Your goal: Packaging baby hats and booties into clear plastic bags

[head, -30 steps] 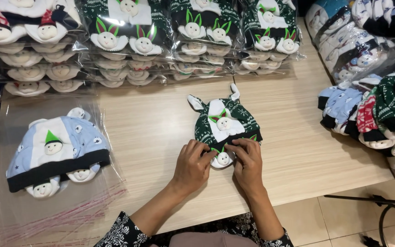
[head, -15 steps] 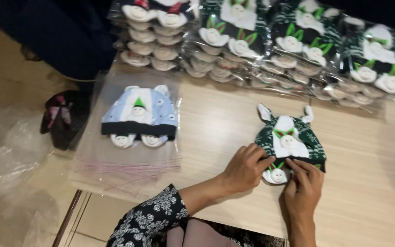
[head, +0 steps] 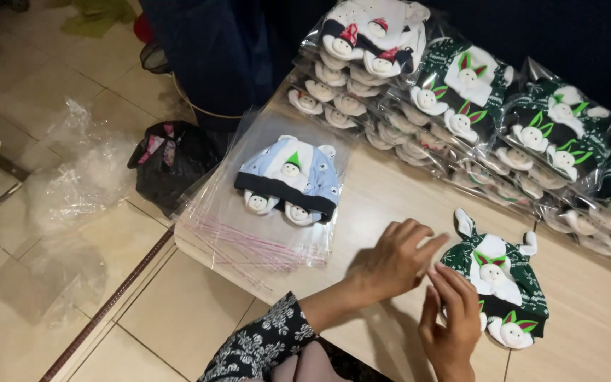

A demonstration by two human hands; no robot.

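Wooden table [head: 390,205], left hand [head: 390,262] flat, right hand [head: 450,318] touching green hat [head: 500,279]

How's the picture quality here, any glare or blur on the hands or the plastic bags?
Head view: the left hand and right hand are slightly motion-blurred; the clear bags and wrapped hat stacks catch white glare; the green hat reads fairly sharp; the top right background is dark, and the table is evenly lit.
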